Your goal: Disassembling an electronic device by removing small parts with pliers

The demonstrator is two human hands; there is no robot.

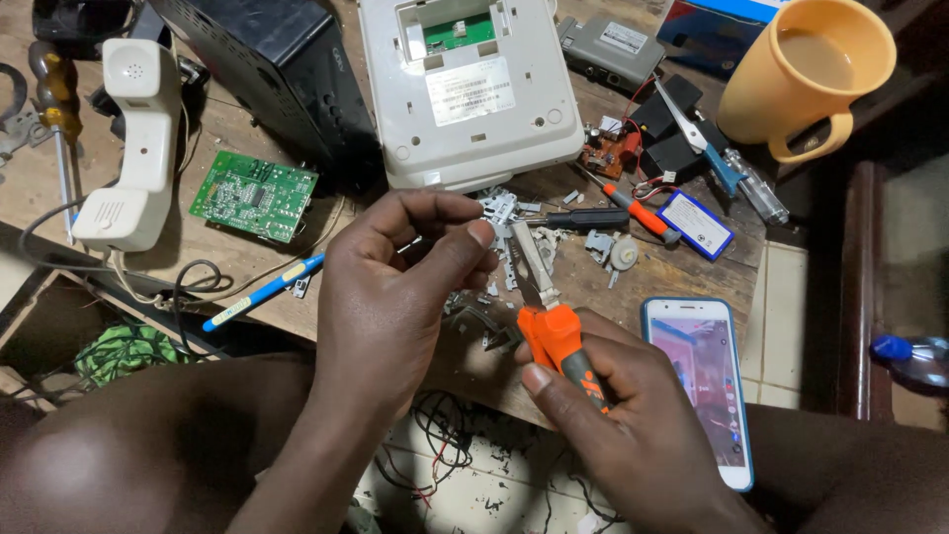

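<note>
The right hand [633, 415] wraps tight around the orange handle of a small knife [550, 314] at the wooden table's [692, 272] front edge. The left hand [395, 287] pinches its fingertips together near the blade; what they hold is too small to tell. Behind sits an upturned white plastic phone base [465, 89] with a white rectangle label. A flat blue battery pack [697, 224] with a white label lies at right.

1. This is a small electronics repair workshop, informal and crowded.
2. The worn wooden surface [247, 262] carries an opened white telephone base [465, 89] lying face down, its handset [133, 138] and a bare green circuit board [254, 195].
3. Screwdrivers [633, 210], loose plastic fragments [603, 247] and a small battery pack [697, 224] lie scattered about.
4. Tangled wires [445, 435] litter the tiled floor below.
</note>
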